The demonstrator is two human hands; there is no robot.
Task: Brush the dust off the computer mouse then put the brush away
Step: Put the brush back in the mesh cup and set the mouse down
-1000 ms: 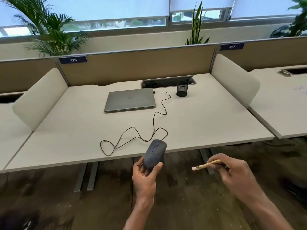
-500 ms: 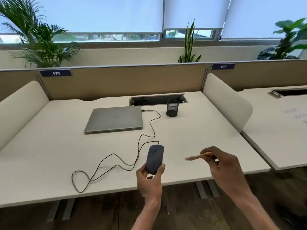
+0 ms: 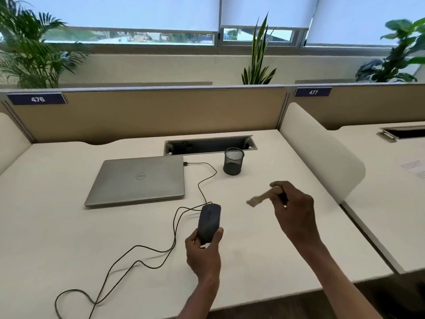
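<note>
My left hand (image 3: 203, 252) grips the dark computer mouse (image 3: 209, 222) by its near end, thumb and fingers curled round its sides, holding it up just below the centre of the frame. My right hand (image 3: 293, 210) pinches the wooden handle of the small brush (image 3: 259, 199), its blurred pale bristles pointing left toward the mouse but well apart from it. The mouse's black cable (image 3: 161, 249) loops over the white desk (image 3: 57, 238) to the closed grey laptop (image 3: 138, 178) in the middle left. A black mesh pen cup (image 3: 233, 161) stands upright above the brush.
</note>
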